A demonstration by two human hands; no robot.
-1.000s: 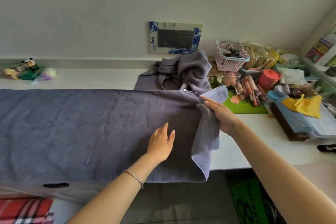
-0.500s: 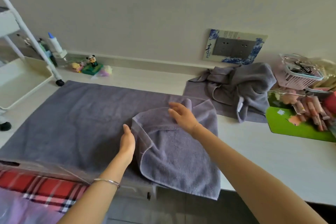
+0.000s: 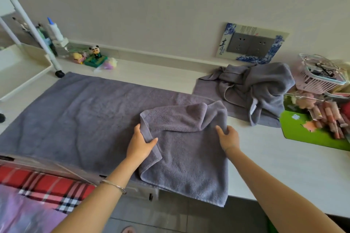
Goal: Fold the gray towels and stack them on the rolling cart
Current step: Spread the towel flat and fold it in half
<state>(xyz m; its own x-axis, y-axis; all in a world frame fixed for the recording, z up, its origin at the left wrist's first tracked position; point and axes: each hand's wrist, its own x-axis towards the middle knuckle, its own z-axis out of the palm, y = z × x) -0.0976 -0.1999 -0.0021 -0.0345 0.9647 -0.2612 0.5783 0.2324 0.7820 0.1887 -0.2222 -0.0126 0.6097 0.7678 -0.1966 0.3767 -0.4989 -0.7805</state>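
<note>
White counter (image 3: 284, 166): left hand (image 3: 141, 143) pinches towel (image 3: 185, 157) flap edge; right hand (image 3: 227, 137) grips opposite edge.

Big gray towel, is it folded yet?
Partly. The towel lies flat, its right end flipped over, left hand and right hand gripping it.

Gray towel (image 3: 85, 119), red-plaid cloth (image 3: 43, 181) — seemingly pink basket (image 3: 318, 83)

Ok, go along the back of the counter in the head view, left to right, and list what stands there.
rolling cart → white bottle with a blue tip → panda figurine → crumpled gray towel → pink basket
</note>
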